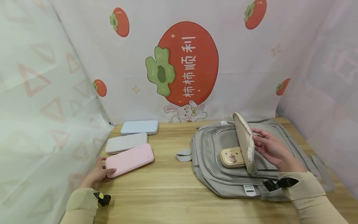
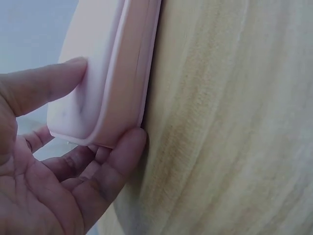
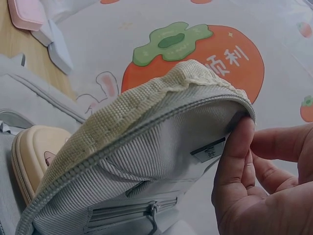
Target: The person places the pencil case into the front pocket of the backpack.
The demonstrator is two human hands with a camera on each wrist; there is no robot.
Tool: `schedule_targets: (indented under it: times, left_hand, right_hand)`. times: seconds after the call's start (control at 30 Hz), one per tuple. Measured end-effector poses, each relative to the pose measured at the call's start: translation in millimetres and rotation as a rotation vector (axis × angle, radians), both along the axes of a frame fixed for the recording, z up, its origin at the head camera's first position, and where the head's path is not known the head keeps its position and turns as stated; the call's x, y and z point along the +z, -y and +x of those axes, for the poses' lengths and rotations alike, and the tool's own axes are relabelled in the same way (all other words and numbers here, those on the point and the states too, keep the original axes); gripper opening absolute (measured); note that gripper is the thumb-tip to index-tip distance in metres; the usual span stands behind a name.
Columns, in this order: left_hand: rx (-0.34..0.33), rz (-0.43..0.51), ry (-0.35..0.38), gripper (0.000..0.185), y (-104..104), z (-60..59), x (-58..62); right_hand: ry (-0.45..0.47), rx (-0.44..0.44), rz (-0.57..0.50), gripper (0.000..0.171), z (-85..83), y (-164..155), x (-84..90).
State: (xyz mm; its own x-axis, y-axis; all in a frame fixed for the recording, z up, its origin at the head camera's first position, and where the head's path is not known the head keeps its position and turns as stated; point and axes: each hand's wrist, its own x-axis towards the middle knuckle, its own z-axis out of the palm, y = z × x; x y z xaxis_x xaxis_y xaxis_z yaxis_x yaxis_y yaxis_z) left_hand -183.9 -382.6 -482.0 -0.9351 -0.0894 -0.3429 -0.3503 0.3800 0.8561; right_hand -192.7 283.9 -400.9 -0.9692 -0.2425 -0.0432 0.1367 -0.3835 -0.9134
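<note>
In the head view my left hand [image 1: 98, 172] grips the near left end of a pink pencil case [image 1: 130, 160]. The left wrist view shows the thumb on the lid of this pencil case [image 2: 93, 73] and the fingers at its end and lower edge, close to the table. On the right, a grey backpack [image 1: 204, 168] lies flat, its front pocket unzipped. My right hand [image 1: 272, 149] pinches the zipped edge of the lifted pocket flap [image 3: 161, 122] between thumb and fingers. Inside the pocket lies a yellow pencil case [image 1: 231, 157] with a cartoon print, partly hidden behind the flap.
A white pencil case [image 1: 126, 143] lies just behind the pink one, and a light blue pencil case [image 1: 139, 127] is further back. The wooden table [image 1: 170, 202] meets a hanging cloth [image 1: 134, 62] with persimmon prints at the back. A strap [image 1: 184, 155] sticks out from the backpack's left side.
</note>
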Motion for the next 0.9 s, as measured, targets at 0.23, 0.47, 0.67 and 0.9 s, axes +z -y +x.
schedule_targets:
  times: [0.23,0.47,0.67,0.9]
  left_hand:
    - [0.034,0.05,-0.034,0.066,-2.0,9.9,-1.9]
    - [0.05,0.276,-0.035,0.064,-3.6,14.4,-7.3]
    - [0.047,0.39,-0.07,0.068,-4.0,15.3,-10.9]
    - [0.011,0.439,-0.111,0.07,-9.5,15.1,-7.7]
  right_hand:
    - [-0.012,0.017,0.001,0.032,0.9,-1.7,-3.2]
    - [-0.051,0.043,-0.002,0.033,-1.2,-4.4,-2.0]
    - [-0.046,0.035,0.017,0.033,-0.3,-5.4,-1.3]
    - [-0.037,0.018,0.035,0.032,-0.2,-5.7,-1.2]
